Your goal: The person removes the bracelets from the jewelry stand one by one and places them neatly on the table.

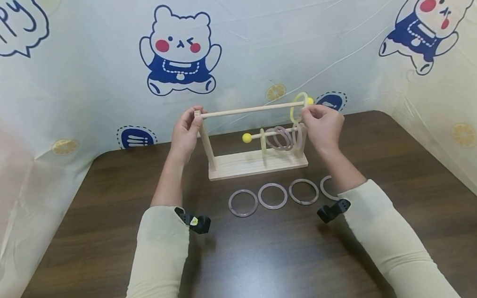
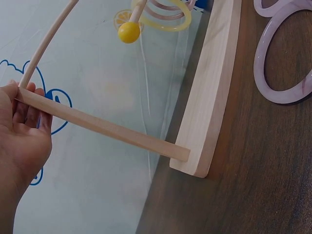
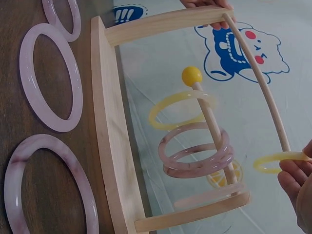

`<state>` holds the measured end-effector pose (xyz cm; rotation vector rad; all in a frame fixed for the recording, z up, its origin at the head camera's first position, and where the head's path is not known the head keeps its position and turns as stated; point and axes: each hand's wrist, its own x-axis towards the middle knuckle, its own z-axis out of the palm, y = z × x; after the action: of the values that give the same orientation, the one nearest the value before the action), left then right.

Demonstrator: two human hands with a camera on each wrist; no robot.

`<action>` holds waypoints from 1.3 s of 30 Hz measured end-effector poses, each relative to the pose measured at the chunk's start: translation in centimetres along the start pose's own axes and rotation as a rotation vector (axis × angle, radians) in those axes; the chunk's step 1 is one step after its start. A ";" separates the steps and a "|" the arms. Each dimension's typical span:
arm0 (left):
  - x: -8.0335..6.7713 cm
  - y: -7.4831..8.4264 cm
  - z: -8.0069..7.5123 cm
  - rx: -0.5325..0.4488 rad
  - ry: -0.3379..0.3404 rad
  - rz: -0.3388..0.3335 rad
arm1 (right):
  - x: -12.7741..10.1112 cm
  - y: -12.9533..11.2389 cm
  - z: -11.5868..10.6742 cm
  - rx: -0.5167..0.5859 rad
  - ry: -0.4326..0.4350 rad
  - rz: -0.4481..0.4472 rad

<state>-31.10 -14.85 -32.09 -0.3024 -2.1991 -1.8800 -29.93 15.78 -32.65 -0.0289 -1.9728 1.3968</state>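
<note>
A wooden bangle stand point(image 1: 257, 164) has an upright at each end, a top rod point(image 1: 252, 110) and a lower rod tipped with a yellow ball point(image 1: 247, 138). My left hand point(image 1: 184, 134) grips the top of the left upright, thumb in front and fingers behind. At the top rod's right end, my right hand point(image 1: 325, 125) pinches a yellow bangle point(image 3: 278, 156), which loops around the rod near another yellow ball point(image 1: 310, 101). On the lower rod hang a pale yellow bangle point(image 3: 161, 109) and several purplish ones point(image 3: 195, 170).
Several lilac bangles, among them one at the left point(image 1: 244, 214), lie in a row on the dark wooden table point(image 1: 257, 270) before the stand. The rightmost is partly hidden by my right forearm. A printed cloth point(image 1: 247, 49) hangs close behind the table.
</note>
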 end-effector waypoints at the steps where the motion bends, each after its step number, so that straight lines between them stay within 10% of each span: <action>1: 0.0 0.0 0.0 0.000 0.000 0.003 | 0.0 0.1 0.0 0.006 0.008 0.005; 25: 0.0 0.0 0.0 0.004 0.004 0.003 | 0.4 0.9 -0.4 0.656 0.064 0.419; 39: 0.1 -0.2 -0.1 -0.007 -0.004 0.025 | 0.3 1.0 -0.5 0.836 0.069 0.614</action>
<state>-31.32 -14.94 -32.27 -0.3329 -2.1812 -1.8766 -30.26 16.72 -33.22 -0.3107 -1.2211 2.4811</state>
